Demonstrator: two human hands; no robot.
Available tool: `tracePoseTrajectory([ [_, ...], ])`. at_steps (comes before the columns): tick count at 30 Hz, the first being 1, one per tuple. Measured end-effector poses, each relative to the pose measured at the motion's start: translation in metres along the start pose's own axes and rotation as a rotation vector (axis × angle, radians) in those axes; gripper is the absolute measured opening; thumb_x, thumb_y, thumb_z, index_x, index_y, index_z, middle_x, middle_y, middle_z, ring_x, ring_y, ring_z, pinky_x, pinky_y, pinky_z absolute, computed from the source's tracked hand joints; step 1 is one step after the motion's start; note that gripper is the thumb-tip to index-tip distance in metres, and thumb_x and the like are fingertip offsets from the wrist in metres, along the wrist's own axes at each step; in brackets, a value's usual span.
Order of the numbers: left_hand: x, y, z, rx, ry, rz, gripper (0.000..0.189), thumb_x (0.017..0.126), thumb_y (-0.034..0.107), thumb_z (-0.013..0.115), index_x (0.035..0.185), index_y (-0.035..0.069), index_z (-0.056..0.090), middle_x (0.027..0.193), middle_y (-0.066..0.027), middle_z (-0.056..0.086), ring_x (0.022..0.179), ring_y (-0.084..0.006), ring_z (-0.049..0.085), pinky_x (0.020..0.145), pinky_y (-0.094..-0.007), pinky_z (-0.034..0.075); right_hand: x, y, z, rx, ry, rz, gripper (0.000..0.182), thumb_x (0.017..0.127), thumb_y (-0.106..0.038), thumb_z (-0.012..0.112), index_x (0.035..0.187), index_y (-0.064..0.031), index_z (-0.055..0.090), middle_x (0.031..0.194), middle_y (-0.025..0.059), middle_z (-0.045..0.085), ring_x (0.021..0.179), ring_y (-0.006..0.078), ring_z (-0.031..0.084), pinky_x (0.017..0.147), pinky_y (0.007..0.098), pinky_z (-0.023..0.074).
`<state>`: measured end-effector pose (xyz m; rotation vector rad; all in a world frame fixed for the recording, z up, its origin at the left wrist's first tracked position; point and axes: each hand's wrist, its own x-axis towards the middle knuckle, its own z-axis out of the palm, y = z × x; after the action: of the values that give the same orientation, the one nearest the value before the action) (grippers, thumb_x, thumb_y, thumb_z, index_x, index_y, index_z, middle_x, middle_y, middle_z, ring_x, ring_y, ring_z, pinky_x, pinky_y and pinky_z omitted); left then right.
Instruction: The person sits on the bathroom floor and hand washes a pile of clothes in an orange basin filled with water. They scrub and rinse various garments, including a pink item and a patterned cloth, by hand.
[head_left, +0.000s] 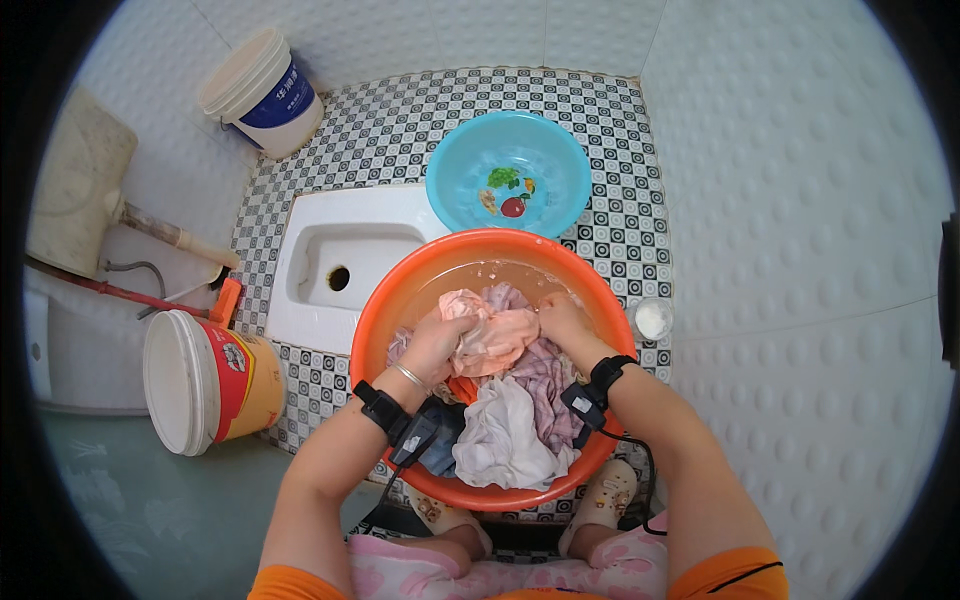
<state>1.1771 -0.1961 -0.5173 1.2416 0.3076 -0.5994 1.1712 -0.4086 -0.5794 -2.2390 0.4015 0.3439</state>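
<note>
An orange plastic basin (491, 504) with water and wet clothes stands before me. My left hand (439, 341) is closed on a wet peach cloth (499, 337) above the water. At the cloth's right edge, my right hand (562, 319) has its fingers curled in; whether it grips the cloth's edge I cannot tell. Nearer to me in the basin lie a white cloth (506, 442), a pinkish plaid garment (551, 390) and a dark blue cloth (442, 442). A bit of bright orange cloth shows under the peach one.
A blue plastic basin (551, 142) touches the orange one at the far side. The white squat toilet (281, 300) is at the left, with a white bucket (281, 135) beyond and a red-yellow bucket (244, 382) nearer. A small cup of white powder (652, 319) stands by the right wall.
</note>
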Motion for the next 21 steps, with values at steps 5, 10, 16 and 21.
tracePoseTrajectory([
  [5, 0.008, -0.015, -0.001, -0.040, 0.042, -0.139, 0.023, 0.095, 0.006, 0.047, 0.117, 0.004, 0.053, 0.105, -0.0093, 0.060, 0.093, -0.0212, 0.064, 0.074, -0.0333, 0.057, 0.046, 0.079, 0.039, 1.067, -0.087, 0.351, 0.026, 0.093, -0.018, 0.052, 0.109, 0.0005, 0.061, 0.104, 0.0158, 0.065, 0.101, 0.0297, 0.062, 0.084, 0.0402, 0.0500],
  [10, 0.002, -0.014, -0.012, -0.347, -0.016, -0.165, 0.025, 0.097, 0.009, 0.044, 0.121, 0.005, 0.050, 0.108, -0.0099, 0.060, 0.093, -0.0220, 0.064, 0.075, -0.0341, 0.056, -0.019, -0.066, 0.000, 1.241, -0.704, 0.245, 0.021, 0.096, -0.016, 0.052, 0.107, 0.0005, 0.058, 0.097, 0.0137, 0.063, 0.091, 0.0209, 0.063, 0.077, 0.0301, 0.0537],
  [16, 0.009, -0.012, -0.005, -0.410, -0.120, -0.193, 0.025, 0.100, 0.016, 0.043, 0.122, 0.006, 0.049, 0.113, -0.0105, 0.061, 0.102, -0.0230, 0.063, 0.085, -0.0365, 0.055, -0.009, -0.043, 0.012, 0.282, -0.031, -0.480, 0.028, 0.098, -0.021, 0.047, 0.103, 0.0010, 0.063, 0.095, 0.0098, 0.065, 0.090, 0.0201, 0.063, 0.080, 0.0336, 0.0501],
  [21, 0.006, -0.006, 0.002, -0.470, -0.239, -0.223, 0.035, 0.102, 0.032, 0.042, 0.125, 0.007, 0.048, 0.118, -0.0115, 0.059, 0.108, -0.0256, 0.060, 0.094, -0.0421, 0.049, -0.015, -0.028, 0.012, 0.435, -0.221, -0.417, 0.023, 0.092, -0.021, 0.054, 0.096, 0.0000, 0.064, 0.089, 0.0174, 0.064, 0.082, 0.0298, 0.063, 0.080, 0.0365, 0.0478],
])
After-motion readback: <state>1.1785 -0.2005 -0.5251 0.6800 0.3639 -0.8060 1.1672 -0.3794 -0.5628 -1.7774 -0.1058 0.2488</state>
